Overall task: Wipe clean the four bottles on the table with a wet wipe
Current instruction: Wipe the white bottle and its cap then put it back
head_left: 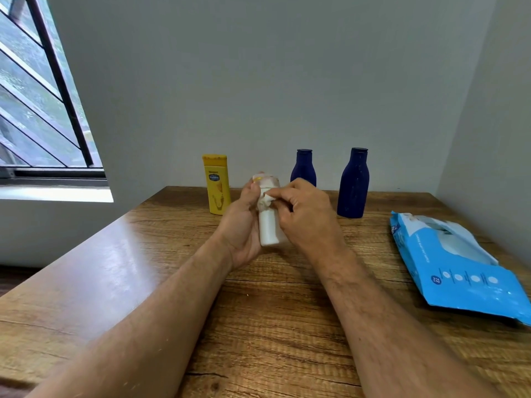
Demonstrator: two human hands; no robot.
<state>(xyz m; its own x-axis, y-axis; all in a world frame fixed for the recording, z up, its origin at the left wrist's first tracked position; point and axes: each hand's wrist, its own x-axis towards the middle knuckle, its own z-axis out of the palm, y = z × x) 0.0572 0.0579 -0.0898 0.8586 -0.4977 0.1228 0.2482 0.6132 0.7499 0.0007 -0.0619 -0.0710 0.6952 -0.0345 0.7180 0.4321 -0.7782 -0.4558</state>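
Head view: our left hand (pixel 244 222) grips the upright white bottle (pixel 268 228); our right hand (pixel 304 214), just beside it, pinches the wet wipe (pixel 265 198) against its upper half.

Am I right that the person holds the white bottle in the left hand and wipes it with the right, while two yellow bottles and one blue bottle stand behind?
Not quite: the head view shows one yellow bottle and two blue bottles behind. The rest holds: the left hand holds the white bottle while the right hand wipes it with the wet wipe.
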